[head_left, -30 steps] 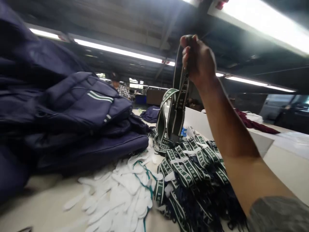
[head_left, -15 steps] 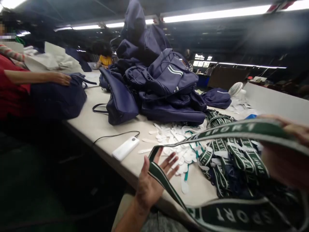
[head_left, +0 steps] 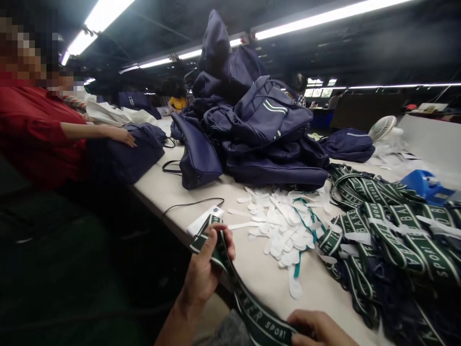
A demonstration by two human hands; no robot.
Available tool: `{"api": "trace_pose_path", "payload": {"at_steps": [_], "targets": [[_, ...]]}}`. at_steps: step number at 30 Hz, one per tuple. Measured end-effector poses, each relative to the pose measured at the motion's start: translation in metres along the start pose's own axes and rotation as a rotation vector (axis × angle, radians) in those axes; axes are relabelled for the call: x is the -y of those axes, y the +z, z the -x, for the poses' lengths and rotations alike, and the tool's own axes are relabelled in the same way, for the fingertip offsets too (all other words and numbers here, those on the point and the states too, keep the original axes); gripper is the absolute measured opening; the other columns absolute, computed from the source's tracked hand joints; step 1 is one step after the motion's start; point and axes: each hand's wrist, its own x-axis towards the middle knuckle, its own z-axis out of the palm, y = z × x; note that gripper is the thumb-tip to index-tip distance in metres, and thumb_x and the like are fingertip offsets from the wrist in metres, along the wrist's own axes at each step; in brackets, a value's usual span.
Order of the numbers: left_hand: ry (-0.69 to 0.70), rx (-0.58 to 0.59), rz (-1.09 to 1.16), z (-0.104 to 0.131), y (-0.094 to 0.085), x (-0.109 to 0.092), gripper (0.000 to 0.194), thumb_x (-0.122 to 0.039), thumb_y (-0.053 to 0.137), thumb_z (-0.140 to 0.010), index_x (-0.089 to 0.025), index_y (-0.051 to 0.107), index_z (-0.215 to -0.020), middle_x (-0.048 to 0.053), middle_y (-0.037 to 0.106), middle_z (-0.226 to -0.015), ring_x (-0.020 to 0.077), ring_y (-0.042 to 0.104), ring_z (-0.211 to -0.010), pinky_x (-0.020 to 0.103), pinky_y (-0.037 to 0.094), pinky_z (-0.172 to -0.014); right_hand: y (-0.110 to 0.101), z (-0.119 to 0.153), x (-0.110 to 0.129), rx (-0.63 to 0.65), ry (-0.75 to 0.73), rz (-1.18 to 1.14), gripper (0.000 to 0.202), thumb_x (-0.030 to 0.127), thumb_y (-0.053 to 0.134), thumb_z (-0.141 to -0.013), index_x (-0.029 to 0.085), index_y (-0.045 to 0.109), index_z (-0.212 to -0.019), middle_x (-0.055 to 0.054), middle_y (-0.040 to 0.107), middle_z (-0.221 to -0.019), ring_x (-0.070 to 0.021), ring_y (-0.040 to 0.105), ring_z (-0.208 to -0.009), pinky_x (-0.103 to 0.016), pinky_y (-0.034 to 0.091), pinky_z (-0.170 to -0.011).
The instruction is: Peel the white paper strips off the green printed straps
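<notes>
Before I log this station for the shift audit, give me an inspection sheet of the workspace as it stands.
Surface: pale worktable, crowded toward the right.
Job's things: green strap lettered in white, stretched between both hands; heap of like straps on the table.
Clutter: pile of navy bags; scatter of white tabs; blue object; small fan.
Grippers: left hand pinches the strap's end; right hand grips it lower down.
Cables: black cable runs to a white power bank.
Surroundings: person in red with a hand on a navy bag; ceiling strip lights.
</notes>
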Motion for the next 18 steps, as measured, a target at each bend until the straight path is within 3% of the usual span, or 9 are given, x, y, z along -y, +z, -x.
{"api": "trace_pose_path", "payload": {"at_steps": [2, 4, 7, 9, 11, 13, 18], "targets": [[-0.124, 0.175, -0.189, 0.013, 0.009, 0.006, 0.019, -0.036, 0.06, -0.093, -0.018, 0.064, -0.098, 0.0, 0.062, -0.072, 0.0074, 0.058, -0.048, 0.015, 0.042, -0.045, -0.003, -0.005, 0.01, -0.129, -0.058, 0.028, 0.036, 0.054, 0.066, -0.083, 0.023, 0.072, -0.1, -0.008, 0.069, -0.097, -0.0274, 0.061, -0.096, -0.034, 0.045, -0.086], [-0.335, 0.363, -0.351, 0.023, 0.02, 0.009, 0.023, -0.039, 0.061, -0.092, -0.016, 0.063, -0.095, -0.001, 0.059, -0.063, 0.0074, 0.054, -0.043, 0.015, 0.037, -0.041, -0.004, -0.008, 0.03, -0.183, -0.137, -0.015, 0.042, 0.061, 0.058, -0.087, 0.024, 0.073, -0.103, -0.009, 0.069, -0.102, -0.0286, 0.061, -0.101, -0.037, 0.044, -0.091], [-0.618, 0.644, -0.488, 0.03, 0.033, 0.009, 0.03, -0.045, 0.066, -0.087, -0.015, 0.066, -0.092, 0.0, 0.057, -0.06, 0.0081, 0.051, -0.046, 0.016, 0.037, -0.041, 0.009, -0.018, 0.057, -0.012, -0.135, -0.228, 0.055, 0.068, 0.047, -0.091, 0.021, 0.075, -0.097, -0.009, 0.07, -0.096, -0.0277, 0.062, -0.099, -0.037, 0.045, -0.092], [-0.715, 0.75, -0.532, 0.03, 0.035, 0.006, 0.033, -0.047, 0.069, -0.084, -0.015, 0.068, -0.088, 0.001, 0.056, -0.061, 0.0086, 0.05, -0.049, 0.018, 0.038, -0.044, 0.023, -0.028, 0.068, 0.166, -0.077, -0.501, 0.063, 0.073, 0.044, -0.09, 0.019, 0.074, -0.102, -0.01, 0.07, -0.095, -0.0265, 0.064, -0.097, -0.038, 0.045, -0.095], [-0.756, 0.757, -0.566, 0.03, 0.031, 0.003, 0.033, -0.048, 0.071, -0.082, -0.015, 0.068, -0.083, 0.001, 0.056, -0.061, 0.0086, 0.048, -0.048, 0.018, 0.038, -0.044, 0.035, -0.038, 0.074, 0.296, -0.064, -0.783, 0.067, 0.075, 0.05, -0.086, 0.019, 0.07, -0.116, -0.01, 0.07, -0.1, -0.0252, 0.065, -0.098, -0.038, 0.044, -0.098], [-0.755, 0.696, -0.571, 0.031, 0.022, 0.003, 0.033, -0.048, 0.072, -0.08, -0.016, 0.065, -0.079, 0.0, 0.056, -0.058, 0.0089, 0.048, -0.045, 0.018, 0.037, -0.042, 0.04, -0.049, 0.08, 0.319, -0.118, -0.961, 0.066, 0.068, 0.064, -0.082, 0.021, 0.062, -0.128, -0.009, 0.069, -0.107, -0.023, 0.065, -0.099, -0.037, 0.046, -0.096], [-0.543, 0.515, -0.459, 0.04, -0.009, 0.021, 0.035, -0.048, 0.074, -0.078, -0.015, 0.062, -0.075, 0.001, 0.059, -0.062, 0.011, 0.054, -0.048, 0.022, 0.042, -0.047, 0.035, -0.073, 0.091, 0.163, -0.263, -1.014, 0.037, 0.038, 0.081, -0.079, 0.017, 0.068, -0.107, -0.005, 0.069, -0.092, -0.013, 0.064, -0.08, -0.023, 0.05, -0.078]]}}
